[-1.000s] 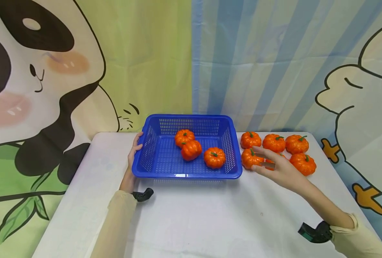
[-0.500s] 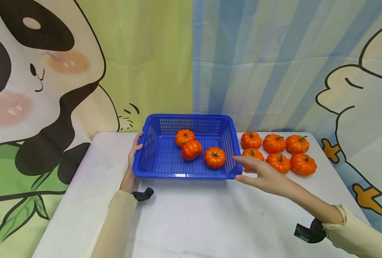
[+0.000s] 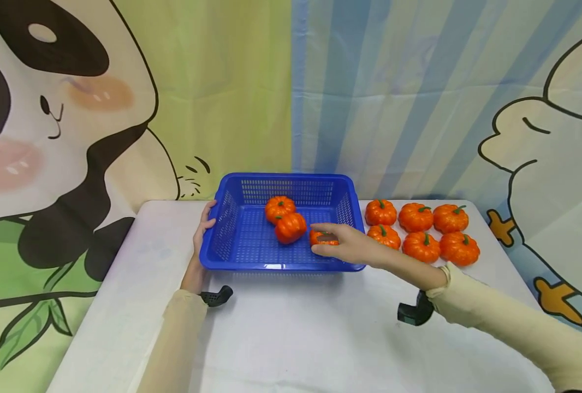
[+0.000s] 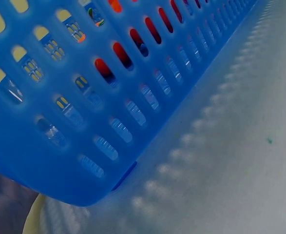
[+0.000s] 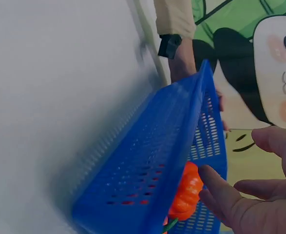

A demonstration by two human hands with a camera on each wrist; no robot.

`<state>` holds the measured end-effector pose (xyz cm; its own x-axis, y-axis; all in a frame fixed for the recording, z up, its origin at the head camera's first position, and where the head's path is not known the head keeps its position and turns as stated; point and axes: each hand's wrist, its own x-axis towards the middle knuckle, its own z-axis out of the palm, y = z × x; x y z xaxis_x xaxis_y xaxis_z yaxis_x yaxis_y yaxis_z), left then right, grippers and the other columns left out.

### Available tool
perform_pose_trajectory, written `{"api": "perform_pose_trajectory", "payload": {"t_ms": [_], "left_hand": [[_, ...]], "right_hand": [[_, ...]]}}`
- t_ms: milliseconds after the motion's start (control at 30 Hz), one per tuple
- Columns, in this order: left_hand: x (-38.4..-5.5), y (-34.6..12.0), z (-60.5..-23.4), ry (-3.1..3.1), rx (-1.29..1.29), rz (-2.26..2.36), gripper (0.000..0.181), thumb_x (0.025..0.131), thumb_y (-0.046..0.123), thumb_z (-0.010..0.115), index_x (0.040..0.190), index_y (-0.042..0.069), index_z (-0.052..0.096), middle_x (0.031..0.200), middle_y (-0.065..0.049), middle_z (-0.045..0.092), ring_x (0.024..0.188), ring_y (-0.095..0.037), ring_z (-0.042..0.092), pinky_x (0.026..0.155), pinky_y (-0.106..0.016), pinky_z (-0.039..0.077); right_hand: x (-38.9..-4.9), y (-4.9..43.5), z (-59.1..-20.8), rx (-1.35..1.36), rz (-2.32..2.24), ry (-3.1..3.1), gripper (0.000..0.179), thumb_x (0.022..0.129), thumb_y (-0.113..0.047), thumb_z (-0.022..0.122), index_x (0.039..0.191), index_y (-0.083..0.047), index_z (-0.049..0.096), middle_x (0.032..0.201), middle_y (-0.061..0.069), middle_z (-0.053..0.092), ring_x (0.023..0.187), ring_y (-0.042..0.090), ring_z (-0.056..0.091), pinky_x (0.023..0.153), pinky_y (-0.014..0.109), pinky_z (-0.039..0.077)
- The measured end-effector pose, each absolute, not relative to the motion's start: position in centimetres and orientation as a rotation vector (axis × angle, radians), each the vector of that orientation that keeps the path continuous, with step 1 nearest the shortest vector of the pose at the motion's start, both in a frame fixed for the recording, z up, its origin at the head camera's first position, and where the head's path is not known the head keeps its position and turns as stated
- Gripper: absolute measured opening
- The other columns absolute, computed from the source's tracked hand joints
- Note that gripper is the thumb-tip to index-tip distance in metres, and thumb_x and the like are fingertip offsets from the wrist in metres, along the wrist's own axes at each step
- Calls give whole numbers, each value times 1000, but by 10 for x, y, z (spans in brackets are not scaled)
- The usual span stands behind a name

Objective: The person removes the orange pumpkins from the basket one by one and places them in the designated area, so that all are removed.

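Observation:
My left hand (image 3: 200,237) holds the left side of a blue plastic basket (image 3: 283,267), with its thumb at the rim. Inside the basket lie three orange toy pumpkins with green stems. Two of them, a rear pumpkin (image 3: 278,206) and a tilted pumpkin (image 3: 291,228), touch near the middle. Over the right-hand pumpkin (image 3: 315,238) reaches my right hand (image 3: 352,245), partly hiding it. In the right wrist view, that hand's fingers (image 5: 220,190) are spread apart beside a pumpkin (image 5: 187,192), holding nothing.
Right of the basket, several more pumpkins (image 3: 421,246) stand in two rows on the white table (image 3: 291,327). A curtain (image 3: 242,98) with a panda and a bird hangs right behind the table's back edge.
My right hand has moved left from above the table pumpkins, across the basket's right rim, to over the right-hand pumpkin inside. The left hand stays at the basket.

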<state>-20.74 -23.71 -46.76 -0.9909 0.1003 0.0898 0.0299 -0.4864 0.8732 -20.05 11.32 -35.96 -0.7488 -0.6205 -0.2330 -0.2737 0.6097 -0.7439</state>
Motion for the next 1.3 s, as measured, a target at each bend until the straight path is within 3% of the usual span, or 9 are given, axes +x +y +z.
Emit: {"api": "perform_pose_trajectory", "payload": {"t_ms": [233, 433, 600, 900, 1300], "left_hand": [[-208, -238, -469, 1545, 213, 2684, 54, 98, 7, 8, 150, 20, 10, 159, -12, 6, 122, -19, 41, 88, -27, 48], [-208, -237, -472, 1554, 195, 2675, 54, 98, 7, 8, 151, 19, 8, 160, -11, 6, 121, -18, 42, 88, -27, 48], [-209, -237, -474, 1502, 222, 2690, 54, 99, 7, 7, 151, 19, 7, 160, -12, 3, 118, -17, 44, 85, -26, 49], [-211, -240, -474, 1531, 231, 2682, 54, 99, 7, 7, 151, 18, 5, 160, -12, 5, 117, -15, 45, 87, -25, 49], [-212, -241, -474, 1491, 244, 2686, 54, 99, 6, 6, 152, 19, 4, 161, -13, 1, 114, -15, 48, 82, -25, 51]], "right_hand": [[-255, 57, -370, -494, -797, 2355, 75, 94, -39, 60, 151, -2, 29, 153, 20, 38, 99, 34, 70, 91, 37, 54], [-277, 25, -392, -414, -682, 2427, 67, 87, -42, 68, 130, 5, 47, 124, 18, 56, 100, 29, 65, 77, 38, 58], [-283, 15, -403, -386, -639, 2459, 61, 84, -43, 72, 117, 4, 53, 110, 14, 58, 95, 28, 66, 76, 39, 58], [-284, 15, -404, -304, -746, 2426, 64, 81, -42, 75, 119, 3, 51, 112, 16, 57, 95, 26, 64, 77, 37, 58], [-280, 20, -399, -251, -881, 2326, 74, 83, -39, 74, 132, 7, 42, 128, 20, 52, 110, 32, 61, 84, 40, 57]]}}
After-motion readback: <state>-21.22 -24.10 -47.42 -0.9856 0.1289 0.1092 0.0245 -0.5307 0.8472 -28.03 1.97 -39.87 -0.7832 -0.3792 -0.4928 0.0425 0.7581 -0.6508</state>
